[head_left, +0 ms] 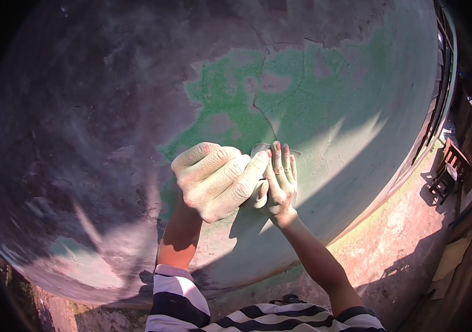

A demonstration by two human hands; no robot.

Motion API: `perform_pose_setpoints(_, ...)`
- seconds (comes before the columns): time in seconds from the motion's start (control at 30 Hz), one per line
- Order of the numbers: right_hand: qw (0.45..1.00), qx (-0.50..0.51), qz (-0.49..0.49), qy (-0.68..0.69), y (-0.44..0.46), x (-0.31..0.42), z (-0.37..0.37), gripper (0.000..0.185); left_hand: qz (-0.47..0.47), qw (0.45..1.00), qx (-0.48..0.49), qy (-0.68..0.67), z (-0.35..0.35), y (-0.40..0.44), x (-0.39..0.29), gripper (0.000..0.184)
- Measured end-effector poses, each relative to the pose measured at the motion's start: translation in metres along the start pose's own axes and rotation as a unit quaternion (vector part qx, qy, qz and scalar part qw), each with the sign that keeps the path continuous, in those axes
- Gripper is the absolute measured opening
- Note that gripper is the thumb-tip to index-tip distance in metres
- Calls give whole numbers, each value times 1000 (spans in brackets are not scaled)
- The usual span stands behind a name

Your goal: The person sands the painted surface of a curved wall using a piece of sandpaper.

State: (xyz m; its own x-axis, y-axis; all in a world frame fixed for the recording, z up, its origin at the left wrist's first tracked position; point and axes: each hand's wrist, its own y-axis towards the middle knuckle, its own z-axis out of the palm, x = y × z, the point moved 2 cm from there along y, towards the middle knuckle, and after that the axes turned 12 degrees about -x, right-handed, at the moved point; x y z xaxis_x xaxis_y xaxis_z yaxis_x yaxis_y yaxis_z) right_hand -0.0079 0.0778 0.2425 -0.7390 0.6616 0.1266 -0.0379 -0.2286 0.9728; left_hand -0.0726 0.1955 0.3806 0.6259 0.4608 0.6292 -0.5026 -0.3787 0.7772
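Observation:
Close to the camera, my left hand (216, 180) has its fingers curled and is coated in pale dust. Its index fingertip touches a small greyish piece (259, 148) against the wall, so the fingers are closed on it. Just to the right, my right hand (281, 180) lies with its fingers stretched out flat on the wall (324, 99), pointing up. Around the hands the wall shows green paint with bare greyish patches and a thin crack running down to the fingertips.
A wooden chair (457, 157) stands at the far right on the sunlit ground (396, 232). Flat board pieces (452, 259) lie at the lower right. Striped sleeves and shirt show at the bottom. Shadows cross the wall.

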Motion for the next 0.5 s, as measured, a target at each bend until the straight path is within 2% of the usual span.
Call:
perform_pose_setpoints(0.07,1000,-5,14,6,21,-7,1,56,-18,999,48,12,-4,9,1,25)
perform_pose_setpoints(0.1,999,-31,9,11,33,-13,4,59,-10,999,31,-6,-7,17,7,28)
perform_pose_setpoints(0.17,999,-49,4,4,48,-18,6,62,28,999,-37,28,-11,32,23,38)
perform_pose_setpoints(0.2,998,-55,2,4,52,-19,7,63,40,996,-35,72,-17,42,33,42)
perform_pose_setpoints(0.23,999,-49,2,3,52,-21,6,63,74,990,-94,80,-19,49,46,42)
perform_pose_setpoints(0.33,999,-42,4,3,50,-21,5,63,96,971,-166,145,-21,66,63,39)
perform_pose_setpoints(0.37,999,-43,2,7,51,-21,5,63,100,974,-143,147,-19,64,60,43)
perform_pose_setpoints(0.4,999,-45,0,11,52,-21,5,63,116,983,-103,95,-20,55,56,27)
perform_pose_setpoints(0.43,999,-47,-6,8,54,-22,6,61,99,989,-55,94,-16,52,43,24)
perform_pose_setpoints(0.47,999,-50,-5,9,62,-25,4,61,80,994,-59,51,-6,38,33,19)
perform_pose_setpoints(0.5,999,-44,-7,19,73,-29,3,60,66,996,26,60,-4,29,18,18)
